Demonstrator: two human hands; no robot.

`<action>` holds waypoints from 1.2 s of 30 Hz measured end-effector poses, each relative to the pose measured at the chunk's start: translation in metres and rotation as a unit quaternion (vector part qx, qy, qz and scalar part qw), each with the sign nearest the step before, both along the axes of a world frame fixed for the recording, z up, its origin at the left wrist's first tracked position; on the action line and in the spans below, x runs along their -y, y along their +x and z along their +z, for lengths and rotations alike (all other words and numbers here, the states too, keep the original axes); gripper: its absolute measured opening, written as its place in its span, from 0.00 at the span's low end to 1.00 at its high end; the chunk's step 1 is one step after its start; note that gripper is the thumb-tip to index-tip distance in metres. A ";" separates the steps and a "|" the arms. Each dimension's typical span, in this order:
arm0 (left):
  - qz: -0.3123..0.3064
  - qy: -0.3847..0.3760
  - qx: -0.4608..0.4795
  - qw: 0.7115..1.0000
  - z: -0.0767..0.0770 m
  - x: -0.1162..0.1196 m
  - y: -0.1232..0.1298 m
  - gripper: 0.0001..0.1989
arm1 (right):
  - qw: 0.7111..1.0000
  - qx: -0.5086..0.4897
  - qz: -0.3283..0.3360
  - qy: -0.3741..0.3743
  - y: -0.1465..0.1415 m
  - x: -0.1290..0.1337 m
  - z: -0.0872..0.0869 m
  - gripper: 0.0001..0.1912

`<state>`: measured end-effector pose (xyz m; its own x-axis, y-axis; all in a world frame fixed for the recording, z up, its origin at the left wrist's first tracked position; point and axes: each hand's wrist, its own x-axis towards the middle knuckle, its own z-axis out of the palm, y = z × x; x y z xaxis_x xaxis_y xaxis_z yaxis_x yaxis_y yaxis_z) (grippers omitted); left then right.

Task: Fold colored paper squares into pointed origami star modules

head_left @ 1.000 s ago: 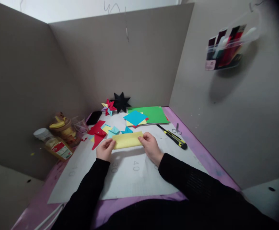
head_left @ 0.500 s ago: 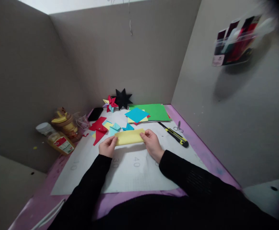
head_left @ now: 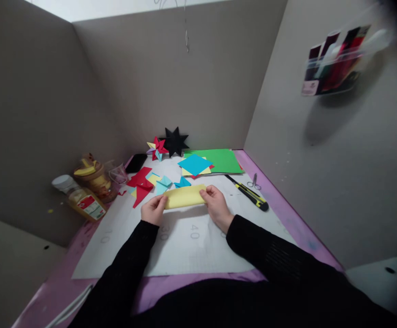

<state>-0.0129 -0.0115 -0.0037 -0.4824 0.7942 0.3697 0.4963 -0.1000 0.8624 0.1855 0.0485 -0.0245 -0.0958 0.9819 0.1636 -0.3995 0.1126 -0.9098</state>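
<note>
One yellow paper [head_left: 185, 197], seemingly folded already, is above the white mat [head_left: 212, 255], my left hand [head_left: 152, 211] and right hand [head_left: 218, 207] pinching its ends, while the blue square [head_left: 195, 164] beyond looks unfolded.

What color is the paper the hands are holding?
The paper in the hands is plain yellow; it shows best in the head view.

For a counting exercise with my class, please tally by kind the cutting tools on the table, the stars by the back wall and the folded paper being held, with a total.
Cutting tools: 2 (utility knife, scissors)
Stars: 2 (black star, multicoloured star)
Folded yellow paper, held by left hand and right hand: 1
Total: 5
</note>
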 end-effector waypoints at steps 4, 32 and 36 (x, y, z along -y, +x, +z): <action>-0.007 -0.007 0.046 0.999 -0.003 -0.004 -0.005 0.14 | 1.000 -0.014 -0.015 -0.007 0.000 0.000 0.004 0.12; -0.019 -0.060 0.112 0.992 -0.004 -0.009 -0.009 0.18 | 0.996 -0.080 -0.020 -0.038 0.000 -0.007 0.000 0.15; -0.024 -0.067 0.120 0.990 -0.004 -0.010 -0.009 0.19 | 0.996 -0.076 -0.020 -0.039 0.000 -0.008 -0.002 0.15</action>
